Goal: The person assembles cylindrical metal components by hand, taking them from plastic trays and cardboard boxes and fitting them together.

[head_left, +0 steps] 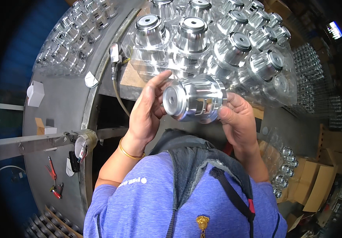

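A shiny, turned metal cup-like part (198, 95) is held up in front of my chest, lying on its side. Its round end with a small centre hole points left, and its wider flange faces right. My right hand (240, 123) grips the flange edge between thumb and fingers. Beside the round end, my left hand (142, 113) is open, fingers stretched upward and partly behind the part; whether they touch it I cannot tell. Just beyond stands a clear plastic tray (149, 68) with several similar metal parts (192, 33) upright in it.
An air gun (115, 54) with a hose hangs at the bench edge. More metal parts (73, 33) stand on the grey bench (65, 113) at left, with red-handled pliers (52, 170) nearer. Cardboard boxes (321, 184) and further parts (285, 170) lie at right.
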Tool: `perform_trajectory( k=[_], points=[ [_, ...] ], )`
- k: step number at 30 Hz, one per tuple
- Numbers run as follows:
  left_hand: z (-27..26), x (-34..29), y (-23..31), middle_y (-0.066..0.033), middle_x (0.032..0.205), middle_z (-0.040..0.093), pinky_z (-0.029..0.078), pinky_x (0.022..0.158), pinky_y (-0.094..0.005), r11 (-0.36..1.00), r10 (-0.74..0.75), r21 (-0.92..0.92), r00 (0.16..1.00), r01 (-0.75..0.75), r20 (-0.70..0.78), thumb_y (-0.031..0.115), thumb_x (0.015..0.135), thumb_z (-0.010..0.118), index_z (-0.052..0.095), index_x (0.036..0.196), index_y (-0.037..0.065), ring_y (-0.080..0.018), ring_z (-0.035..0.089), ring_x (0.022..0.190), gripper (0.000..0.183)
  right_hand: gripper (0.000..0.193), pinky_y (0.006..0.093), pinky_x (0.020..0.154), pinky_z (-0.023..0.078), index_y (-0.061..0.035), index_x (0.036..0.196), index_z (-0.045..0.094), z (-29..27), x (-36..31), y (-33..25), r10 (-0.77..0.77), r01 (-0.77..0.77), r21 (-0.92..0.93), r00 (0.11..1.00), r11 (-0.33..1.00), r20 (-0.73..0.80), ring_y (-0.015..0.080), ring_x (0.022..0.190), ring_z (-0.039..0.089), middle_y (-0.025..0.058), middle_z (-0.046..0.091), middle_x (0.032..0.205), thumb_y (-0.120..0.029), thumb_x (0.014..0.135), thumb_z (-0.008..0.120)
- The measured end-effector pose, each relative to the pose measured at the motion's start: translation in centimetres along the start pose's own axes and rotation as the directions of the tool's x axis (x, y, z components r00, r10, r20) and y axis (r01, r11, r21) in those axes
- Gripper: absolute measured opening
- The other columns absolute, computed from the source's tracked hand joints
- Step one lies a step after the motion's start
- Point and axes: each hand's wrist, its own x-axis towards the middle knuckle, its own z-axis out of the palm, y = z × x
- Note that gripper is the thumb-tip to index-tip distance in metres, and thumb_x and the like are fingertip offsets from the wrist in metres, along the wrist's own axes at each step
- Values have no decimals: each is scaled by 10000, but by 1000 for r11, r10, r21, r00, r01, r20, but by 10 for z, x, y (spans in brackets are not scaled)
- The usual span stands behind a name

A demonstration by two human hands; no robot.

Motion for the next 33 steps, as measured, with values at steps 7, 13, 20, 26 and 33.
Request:
perform_trajectory(
  k=[7, 13, 20, 26, 33],
  points=[
    [30, -12, 4, -90, 1217, 437, 450, 898, -314, 904, 141, 396, 987, -161, 80, 62, 696, 727, 324, 1339, 7, -181, 460, 1134, 760, 273, 278, 784, 479, 41, 1047, 563, -14, -3, -6, 0, 0, 10, 1000, 1000, 8, 153, 847, 614, 115, 642, 951, -134, 842, 606],
    [44, -11, -8, -84, 1249, 401, 455, 904, -310, 908, 168, 384, 985, -167, 31, 14, 655, 754, 364, 1316, -5, -178, 449, 1140, 768, 281, 344, 765, 517, 44, 1093, 529, -33, -4, -16, 38, -42, 96, 999, 994, 39, 200, 871, 624, 132, 624, 994, -155, 895, 522],
    [49, -7, -16, -88, 1229, 425, 452, 884, -301, 902, 198, 394, 980, -178, -11, 47, 640, 768, 386, 1302, -16, -179, 464, 1116, 767, 283, 351, 794, 509, 41, 1121, 502, -51, 3, -17, 114, -127, 222, 991, 967, 70, 213, 899, 616, 139, 607, 1027, -158, 927, 451],
    [46, -2, -33, -105, 1212, 494, 460, 861, -296, 929, 79, 367, 993, -40, -91, -23, 725, 684, 401, 1296, -2, -160, 502, 1063, 638, 365, 417, 990, 387, 14, 1209, 460, -68, 4, -5, 230, -219, 579, 972, 785, 56, 251, 1133, 494, 139, 515, 1209, -174, 897, 487],
    [46, -1, -34, -134, 1005, 620, 488, 789, -278, 971, 1, 238, 993, 29, -122, -65, 749, 628, 425, 1276, 4, -168, 604, 892, 570, 352, 436, 1020, 354, 27, 1209, 444, -76, 9, 4, 154, -274, 704, 961, 656, 231, 258, 1164, 468, 150, 489, 1240, -114, 886, 438]
  ],
)
